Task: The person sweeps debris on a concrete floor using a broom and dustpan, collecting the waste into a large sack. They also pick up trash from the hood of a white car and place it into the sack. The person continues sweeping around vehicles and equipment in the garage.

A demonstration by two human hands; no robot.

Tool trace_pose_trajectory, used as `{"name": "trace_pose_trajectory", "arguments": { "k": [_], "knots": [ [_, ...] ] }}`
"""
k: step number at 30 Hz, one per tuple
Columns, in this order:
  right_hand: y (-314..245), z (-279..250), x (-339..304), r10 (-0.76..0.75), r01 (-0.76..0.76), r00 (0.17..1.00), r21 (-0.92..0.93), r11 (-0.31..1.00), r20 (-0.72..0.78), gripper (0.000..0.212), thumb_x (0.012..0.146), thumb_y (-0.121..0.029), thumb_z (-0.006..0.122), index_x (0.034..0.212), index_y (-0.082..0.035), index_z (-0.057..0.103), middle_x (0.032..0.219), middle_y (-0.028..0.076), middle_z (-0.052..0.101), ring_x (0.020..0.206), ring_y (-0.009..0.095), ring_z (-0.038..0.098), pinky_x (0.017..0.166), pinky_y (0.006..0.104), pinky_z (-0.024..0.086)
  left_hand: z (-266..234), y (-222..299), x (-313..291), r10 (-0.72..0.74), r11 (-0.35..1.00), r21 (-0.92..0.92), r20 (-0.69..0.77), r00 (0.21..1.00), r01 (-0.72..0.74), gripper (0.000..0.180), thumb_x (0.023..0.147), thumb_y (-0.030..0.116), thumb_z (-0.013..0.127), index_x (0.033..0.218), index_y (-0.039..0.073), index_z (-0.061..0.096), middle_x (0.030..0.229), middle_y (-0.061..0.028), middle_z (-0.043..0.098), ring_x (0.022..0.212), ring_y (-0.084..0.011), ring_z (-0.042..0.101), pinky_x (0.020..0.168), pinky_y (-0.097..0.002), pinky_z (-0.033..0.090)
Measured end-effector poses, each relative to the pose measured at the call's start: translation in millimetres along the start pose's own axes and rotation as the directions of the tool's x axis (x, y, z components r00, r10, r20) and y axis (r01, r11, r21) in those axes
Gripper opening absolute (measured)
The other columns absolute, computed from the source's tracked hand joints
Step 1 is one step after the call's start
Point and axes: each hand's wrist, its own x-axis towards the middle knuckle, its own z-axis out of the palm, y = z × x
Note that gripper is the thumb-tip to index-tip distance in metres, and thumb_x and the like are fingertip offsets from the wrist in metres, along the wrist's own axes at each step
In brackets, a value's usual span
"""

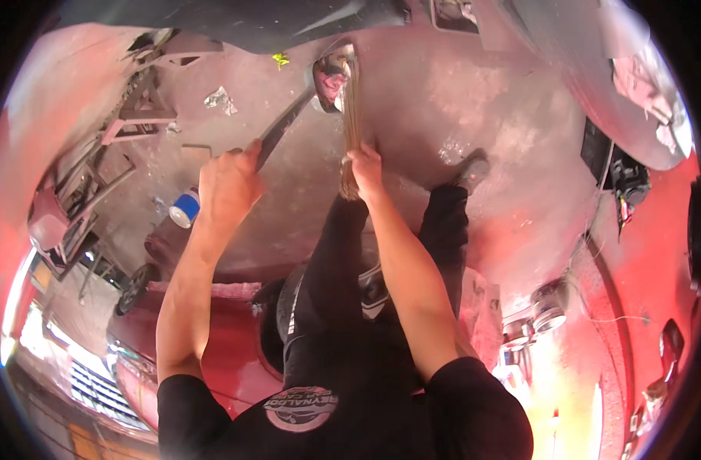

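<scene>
My left hand [226, 186] is closed around the dark handle of a long tool [283, 126]. The tool slants up and to the right toward a shiny chrome curved part [331, 77]. My right hand [364, 165] grips the lower end of a thin metallic strip [352, 115] that runs up to that chrome part. The tool's head meets the chrome part, and the exact contact is hard to make out. Both hands are raised over the concrete floor [442, 100], above my black trousers and shoe [470, 170].
A blue and white can [185, 208] stands on the floor left of my left wrist. A metal stand frame [136, 115] is at the left, a red car [212, 337] at lower left, and a grey body panel [596, 84] at upper right. Crumpled foil [220, 100] lies on the floor.
</scene>
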Motion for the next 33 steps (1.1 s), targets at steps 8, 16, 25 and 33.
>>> {"name": "trace_pose_trajectory", "arguments": {
  "k": [8,16,25,33],
  "knots": [
    [-70.4,-119.2,-39.4,0.030,0.069,0.955,-0.319,0.945,0.295,0.045,0.090,-0.012,0.058,0.134,-0.008,0.066,0.087,0.005,0.066,0.061,0.014,0.061,0.056,0.0306,0.053,58.9,-76.2,-105.3,-0.386,0.864,-0.356,-0.015,0.922,0.356,0.050,0.076,0.010,0.066,0.126,0.016,0.069,0.090,-0.0191,0.072,0.088,-0.0398,0.070,0.078,-0.0500,0.055],
    [-61.2,-126.8,93.8,-0.130,0.114,0.991,-0.597,0.794,0.015,0.024,0.092,-0.020,0.058,0.109,-0.006,0.066,0.081,0.007,0.063,0.061,0.024,0.064,0.058,0.0378,0.055,101.3,-116.3,-176.5,-0.593,0.721,-0.496,-0.080,0.801,0.484,0.042,0.077,0.004,0.063,0.117,0.011,0.072,0.092,-0.0203,0.072,0.087,-0.0410,0.070,0.077,-0.0490,0.055],
    [-40.3,120.5,-24.3,0.041,0.282,0.935,-0.812,0.511,0.351,0.047,0.093,-0.016,0.062,0.138,-0.003,0.060,0.088,0.018,0.072,0.081,0.026,0.069,0.074,0.0391,0.053,115.8,-165.4,-209.3,-0.715,0.547,-0.578,0.055,0.697,0.606,0.036,0.078,0.003,0.060,0.112,0.008,0.072,0.088,-0.0219,0.071,0.084,-0.0420,0.069,0.075,-0.0492,0.055],
    [-58.1,204.4,77.0,0.221,0.346,0.906,-0.933,0.101,0.360,0.060,0.095,-0.032,0.060,0.151,-0.015,0.047,0.119,0.023,0.069,0.107,0.040,0.068,0.091,0.0485,0.054,140.8,-198.5,-229.5,-0.755,0.320,-0.673,0.245,0.609,0.667,0.045,0.075,0.006,0.068,0.119,0.006,0.070,0.092,-0.0243,0.072,0.090,-0.0425,0.070,0.081,-0.0476,0.056]
  ]
}}
